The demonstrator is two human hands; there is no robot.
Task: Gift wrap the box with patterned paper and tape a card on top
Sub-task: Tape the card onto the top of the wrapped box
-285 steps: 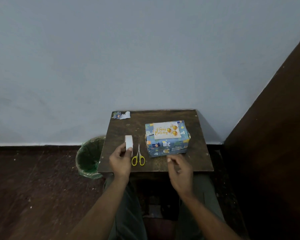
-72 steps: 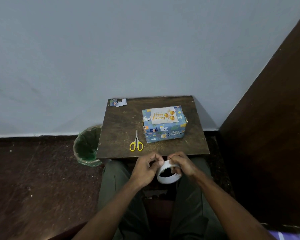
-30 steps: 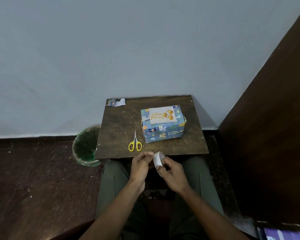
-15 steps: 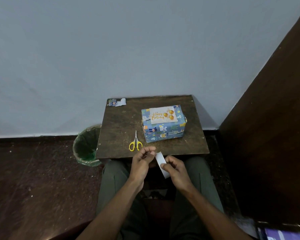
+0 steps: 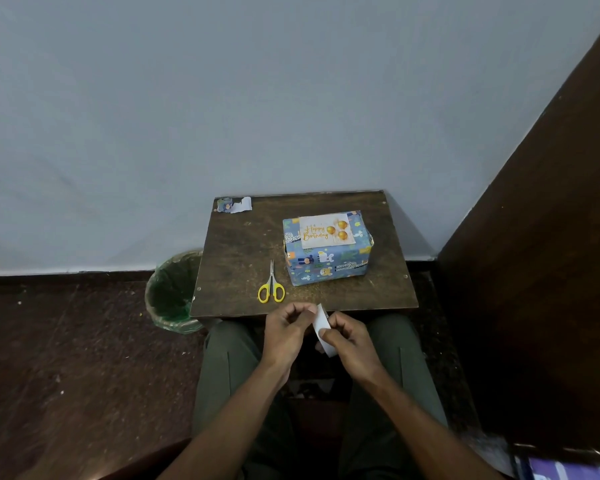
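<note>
A box wrapped in blue patterned paper (image 5: 329, 266) stands on the right half of a small brown table (image 5: 236, 258). A "Happy Birthday" card (image 5: 326, 231) with gold balloons lies flat on its top. Over my lap, just in front of the table's near edge, my right hand (image 5: 349, 342) grips a white roll of tape (image 5: 321, 325), seen nearly edge-on. My left hand (image 5: 286, 332) has its fingers curled, the fingertips pinching at the roll's upper edge. Whether a strip of tape is pulled free is too small to tell.
Yellow-handled scissors (image 5: 271, 289) lie shut left of the box, tips pointing away. A scrap of wrapping paper (image 5: 234, 204) sits at the table's far left corner. A green-lined bin (image 5: 172, 294) stands on the floor left of the table. A dark wooden panel (image 5: 541, 271) rises on the right.
Over the last seconds the roll turned from face-on to edge-on between my hands. In the last half second my hands closed in slightly; box, card and scissors have not moved.
</note>
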